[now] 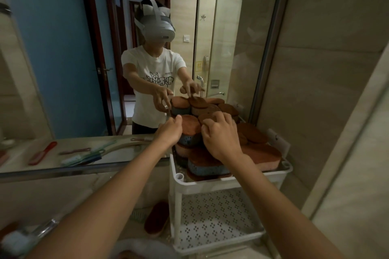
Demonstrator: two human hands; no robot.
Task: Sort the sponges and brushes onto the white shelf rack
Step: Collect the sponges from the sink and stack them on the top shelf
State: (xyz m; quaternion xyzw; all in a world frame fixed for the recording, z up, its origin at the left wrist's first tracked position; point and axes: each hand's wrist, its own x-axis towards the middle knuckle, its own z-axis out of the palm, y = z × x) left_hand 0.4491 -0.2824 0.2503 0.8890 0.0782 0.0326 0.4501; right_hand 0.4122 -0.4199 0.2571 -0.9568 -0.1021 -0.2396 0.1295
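Head view. Shows the white shelf rack [231,181] at lower right of centre, its top tier heaped with sponges [208,166], brown or orange on top and blue beneath, stacked several deep. Reaches both bare arms up from the bottom edge to that heap. Curls the right hand [221,136] over the topmost brown sponge [207,119] at frame centre, fingertips hooked on its near edge, gripping it. Sets the left hand [168,132] just left of it, fingers curled, thumb and forefinger tips together beside an orange-topped sponge [190,125]; cannot tell whether anything sits in that pinch. Shows the brushes [42,152] at middle left, in a row along the foot of the mirror [63,48], well apart from the rack. Shows also a brown oval piece [156,219] at lower centre, sponge or brush not clear, just beside the rack's perforated lower tier [210,216].
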